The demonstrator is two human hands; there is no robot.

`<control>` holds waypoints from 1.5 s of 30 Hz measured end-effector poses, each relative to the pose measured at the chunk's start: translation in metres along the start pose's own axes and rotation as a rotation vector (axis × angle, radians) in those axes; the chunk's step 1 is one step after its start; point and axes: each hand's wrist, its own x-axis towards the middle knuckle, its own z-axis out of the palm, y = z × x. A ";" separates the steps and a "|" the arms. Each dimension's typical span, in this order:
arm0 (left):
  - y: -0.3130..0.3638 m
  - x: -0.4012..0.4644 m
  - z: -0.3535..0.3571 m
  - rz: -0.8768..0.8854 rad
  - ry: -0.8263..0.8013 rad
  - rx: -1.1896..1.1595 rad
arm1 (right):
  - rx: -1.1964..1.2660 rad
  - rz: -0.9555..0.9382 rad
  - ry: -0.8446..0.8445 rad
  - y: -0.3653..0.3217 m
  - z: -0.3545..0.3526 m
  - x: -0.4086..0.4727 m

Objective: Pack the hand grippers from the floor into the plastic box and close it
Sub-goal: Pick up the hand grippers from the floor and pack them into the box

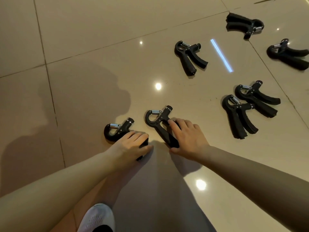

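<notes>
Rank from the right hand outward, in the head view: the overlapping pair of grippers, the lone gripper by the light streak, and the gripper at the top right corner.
From the right hand:
1. Overlapping pair, to its right.
2. Lone gripper, straight ahead.
3. Top right gripper, farthest.

Glossy beige floor tiles [93,27] all around, dark grout lines crossing at angles. Round light reflections [158,86] glint off the shine, and a long bluish streak [221,55] sits up right. Down at the bottom edge, a white mesh shoe [97,218] pokes in.
</notes>
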 end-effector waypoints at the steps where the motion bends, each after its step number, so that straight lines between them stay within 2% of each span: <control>1: 0.000 0.000 0.001 0.007 0.016 -0.014 | -0.002 0.000 -0.004 0.002 0.001 -0.002; 7: 0.002 -0.004 -0.009 0.057 0.062 -0.021 | -0.001 -0.029 -0.013 0.026 -0.006 -0.025; 10: 0.004 -0.001 -0.020 -0.036 0.087 0.041 | 0.089 -0.009 -0.062 0.033 -0.021 -0.042; 14: 0.013 0.000 -0.043 -0.219 0.202 -0.109 | 0.023 -0.020 -0.036 0.031 -0.058 -0.061; 19: 0.036 -0.013 -0.078 -0.276 0.342 -0.332 | -0.189 -0.040 0.006 0.006 -0.122 -0.106; 21: 0.054 -0.020 -0.109 -0.336 0.423 -0.398 | -0.237 -0.042 0.018 -0.005 -0.148 -0.143; 24: 0.094 -0.033 -0.174 -0.465 0.456 -0.548 | -0.164 0.017 0.138 -0.023 -0.186 -0.213; 30: 0.191 -0.085 -0.309 -0.201 0.591 -0.491 | 0.094 0.224 0.374 -0.067 -0.255 -0.373; 32: 0.232 -0.106 -0.348 -0.104 0.632 -0.483 | 0.144 0.277 0.573 -0.085 -0.260 -0.422; 34: 0.273 -0.126 -0.372 -0.003 0.676 -0.489 | 0.073 0.339 0.789 -0.105 -0.254 -0.457; 36: 0.311 -0.143 -0.380 0.078 0.718 -0.516 | -0.012 0.375 0.918 -0.124 -0.242 -0.483; 39: 0.350 -0.163 -0.373 0.149 0.749 -0.626 | -0.023 0.382 1.014 -0.140 -0.218 -0.513; 45: 0.377 -0.175 -0.357 0.236 0.646 -0.643 | 0.075 0.407 1.065 -0.138 -0.205 -0.544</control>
